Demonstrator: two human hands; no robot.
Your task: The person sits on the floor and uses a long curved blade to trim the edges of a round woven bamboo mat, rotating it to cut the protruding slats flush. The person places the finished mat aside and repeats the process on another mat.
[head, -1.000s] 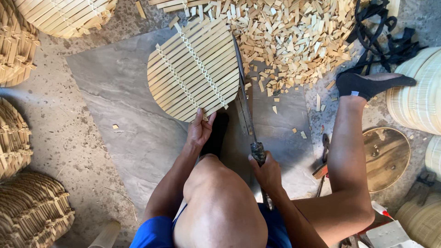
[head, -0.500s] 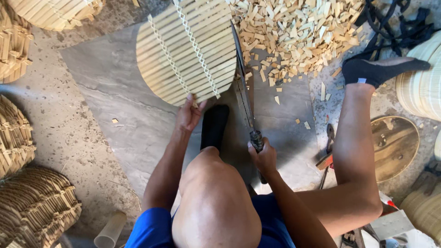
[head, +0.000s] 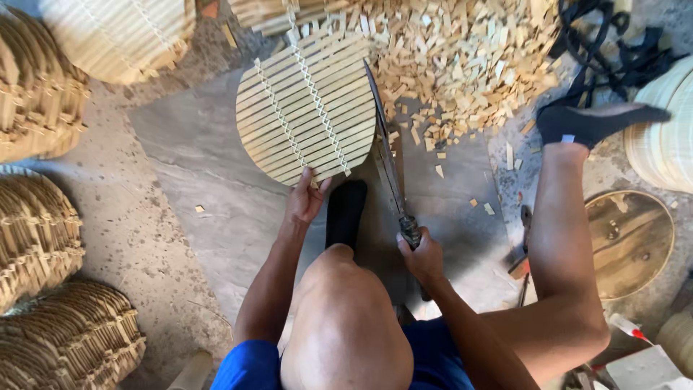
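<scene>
A round mat of bamboo slats (head: 307, 108), tied with two lines of white cord, lies on the grey slab (head: 195, 180) ahead of my knee. My left hand (head: 304, 198) grips its near edge. My right hand (head: 421, 256) is closed around the handle of a long lever blade (head: 382, 144), whose edge runs along the mat's right side. My foot in a black sock (head: 345, 213) rests between my hands, under the blade's base.
A heap of bamboo offcuts (head: 462, 58) lies beyond the blade. Stacks of finished slat mats (head: 43, 238) line the left side, with another (head: 123, 32) at the top. My other leg and black-socked foot (head: 592, 123) stretch right, near a round wooden disc (head: 628, 242).
The slat mat has been shifted and turned a little under my left hand, and the view moved. My right hand stays on the blade handle.
</scene>
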